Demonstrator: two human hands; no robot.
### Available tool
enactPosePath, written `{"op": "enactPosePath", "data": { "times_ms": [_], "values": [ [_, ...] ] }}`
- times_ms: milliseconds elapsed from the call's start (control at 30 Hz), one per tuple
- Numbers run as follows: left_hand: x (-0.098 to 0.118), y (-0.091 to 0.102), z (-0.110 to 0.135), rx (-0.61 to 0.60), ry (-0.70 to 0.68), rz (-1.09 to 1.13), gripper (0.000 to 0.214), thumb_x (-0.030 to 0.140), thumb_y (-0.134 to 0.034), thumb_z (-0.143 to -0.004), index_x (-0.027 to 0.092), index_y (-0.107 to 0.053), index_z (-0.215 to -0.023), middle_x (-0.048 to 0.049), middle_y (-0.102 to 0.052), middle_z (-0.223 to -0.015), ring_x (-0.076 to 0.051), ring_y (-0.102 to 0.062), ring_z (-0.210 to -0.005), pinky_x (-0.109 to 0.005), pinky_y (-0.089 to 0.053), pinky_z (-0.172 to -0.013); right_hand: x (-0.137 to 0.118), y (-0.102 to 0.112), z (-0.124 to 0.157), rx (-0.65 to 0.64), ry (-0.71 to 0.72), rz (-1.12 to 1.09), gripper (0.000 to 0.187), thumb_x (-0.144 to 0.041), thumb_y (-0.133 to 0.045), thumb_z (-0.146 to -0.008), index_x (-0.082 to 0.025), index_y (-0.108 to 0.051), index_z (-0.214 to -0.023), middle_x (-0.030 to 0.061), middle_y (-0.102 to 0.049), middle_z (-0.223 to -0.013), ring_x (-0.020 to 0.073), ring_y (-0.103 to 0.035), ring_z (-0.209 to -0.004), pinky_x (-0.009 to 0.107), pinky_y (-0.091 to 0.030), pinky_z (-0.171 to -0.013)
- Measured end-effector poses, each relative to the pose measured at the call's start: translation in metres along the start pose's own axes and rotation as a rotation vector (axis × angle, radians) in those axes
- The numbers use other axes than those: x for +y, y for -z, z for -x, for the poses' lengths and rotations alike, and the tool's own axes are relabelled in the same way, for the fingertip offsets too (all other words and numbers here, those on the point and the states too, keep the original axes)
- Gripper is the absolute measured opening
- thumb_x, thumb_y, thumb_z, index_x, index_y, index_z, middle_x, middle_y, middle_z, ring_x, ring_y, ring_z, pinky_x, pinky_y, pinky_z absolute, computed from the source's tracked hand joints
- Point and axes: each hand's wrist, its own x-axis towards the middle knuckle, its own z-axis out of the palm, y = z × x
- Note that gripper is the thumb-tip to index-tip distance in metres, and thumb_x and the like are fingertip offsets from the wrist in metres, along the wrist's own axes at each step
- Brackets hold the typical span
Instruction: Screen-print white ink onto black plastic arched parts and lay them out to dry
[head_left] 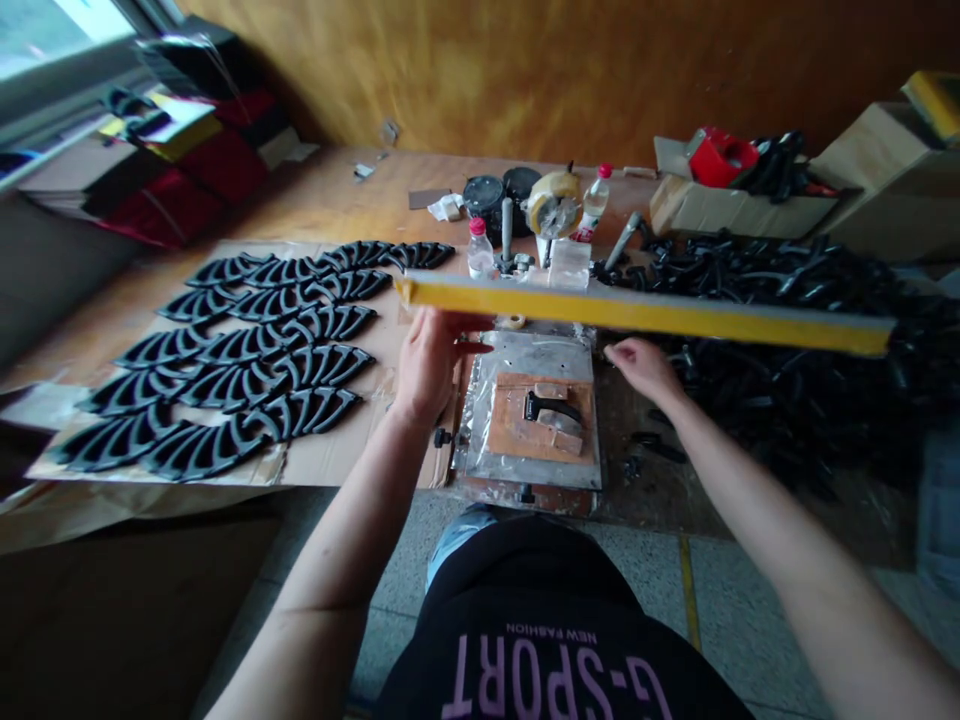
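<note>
A black curved handle-like part (559, 408) rests on a brown wooden block (506, 430), which sits on a grey metal plate (469, 460). To the upper left of the block is my left hand (429, 365), its fingers stretched apart and nothing visible in them. My right hand (641, 367) hovers beyond the plate's right edge with its fingers pinched together. Whatever may be between those fingertips is too small to make out. A long yellow bar (645, 310) crosses the view just above both hands.
Rows of black curved parts (262, 365) cover cardboard at left. A dark heap of similar parts (787, 400) fills the right side. Behind the bar stand a red-capped bottle (480, 250), a tape roll (553, 205) and black tubs (484, 200). A carton (739, 210) stands back right.
</note>
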Motion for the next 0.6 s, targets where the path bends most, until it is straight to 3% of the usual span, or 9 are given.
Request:
{"op": "enactPosePath", "data": {
  "times_ms": [100,167,267,300,400,467,533,600],
  "values": [
    [-0.007,-0.011,0.001,0.042,0.024,0.066,0.054,0.063,-0.034,-0.093,0.022,-0.059,-0.117,-0.0070,-0.071,-0.095,-0.016,-0.069,-0.086,-0.023,-0.056,-0.062,-0.025,-0.041,0.043,-0.277,0.048,0.149,0.024,-0.039,-0.073,-0.079,-0.016,-0.068,-0.074,0.0061,-0.068,-0.084,0.0173,-0.062,-0.079,0.026,-0.048,-0.073],
    [-0.028,-0.015,0.023,0.010,0.213,0.094,0.055,0.065,-0.039,-0.090,0.020,-0.058,-0.117,-0.0100,-0.072,-0.097,-0.018,-0.070,-0.082,-0.023,-0.055,-0.056,-0.049,-0.060,0.062,-0.407,-0.007,0.247,0.016,-0.032,-0.069,-0.084,-0.017,-0.065,-0.080,0.0093,-0.068,-0.089,0.0209,-0.062,-0.087,0.029,-0.046,-0.078],
    [-0.072,-0.020,0.074,-0.189,0.740,0.087,0.060,0.066,-0.054,-0.082,0.016,-0.060,-0.114,-0.0174,-0.072,-0.103,-0.025,-0.072,-0.082,-0.028,-0.055,-0.052,-0.092,-0.070,0.076,-0.394,-0.145,0.213,0.014,-0.028,-0.053,-0.095,-0.016,-0.060,-0.092,0.0116,-0.067,-0.087,0.0229,-0.061,-0.085,0.032,-0.045,-0.075],
    [-0.085,-0.020,0.090,-0.212,0.835,0.110,0.058,0.065,-0.056,-0.082,0.016,-0.060,-0.113,-0.0179,-0.071,-0.108,-0.026,-0.072,-0.086,-0.031,-0.057,-0.055,-0.105,-0.069,0.079,-0.367,-0.135,0.159,0.014,-0.028,-0.051,-0.096,-0.017,-0.059,-0.093,0.0115,-0.066,-0.088,0.0234,-0.061,-0.086,0.033,-0.045,-0.075],
    [-0.109,-0.007,0.116,-0.126,0.861,0.158,0.043,0.056,-0.058,-0.084,0.017,-0.060,-0.102,-0.0153,-0.071,-0.110,-0.023,-0.071,-0.087,-0.030,-0.058,-0.063,-0.123,-0.058,0.085,-0.354,0.073,-0.071,0.011,-0.027,-0.051,-0.096,-0.021,-0.057,-0.089,0.0072,-0.065,-0.091,0.0213,-0.059,-0.092,0.032,-0.045,-0.081],
    [-0.116,0.023,0.113,-0.021,0.789,0.059,0.035,0.050,-0.057,-0.085,0.017,-0.057,-0.097,-0.0134,-0.072,-0.104,-0.020,-0.072,-0.077,-0.028,-0.057,-0.058,-0.104,-0.042,0.085,-0.343,0.118,-0.100,0.011,-0.021,-0.050,-0.096,-0.022,-0.059,-0.089,0.0054,-0.065,-0.094,0.0197,-0.058,-0.095,0.031,-0.045,-0.084],
    [-0.122,0.069,0.099,0.107,0.712,-0.141,0.033,0.049,-0.051,-0.088,0.017,-0.055,-0.095,-0.0110,-0.073,-0.098,-0.018,-0.070,-0.066,-0.027,-0.055,-0.054,-0.060,-0.021,0.085,-0.293,-0.027,0.100,0.014,-0.014,-0.051,-0.092,-0.021,-0.062,-0.096,0.0084,-0.064,-0.100,0.0217,-0.057,-0.099,0.033,-0.045,-0.085],
    [-0.132,0.121,0.085,0.226,0.689,-0.375,0.034,0.049,-0.042,-0.090,0.017,-0.054,-0.091,-0.0091,-0.072,-0.084,-0.017,-0.069,-0.060,-0.027,-0.055,-0.053,-0.006,-0.001,0.090,-0.350,-0.227,0.426,0.022,-0.009,-0.053,-0.087,-0.020,-0.064,-0.103,0.0135,-0.062,-0.104,0.0249,-0.058,-0.097,0.035,-0.046,-0.080]
  ]
}}
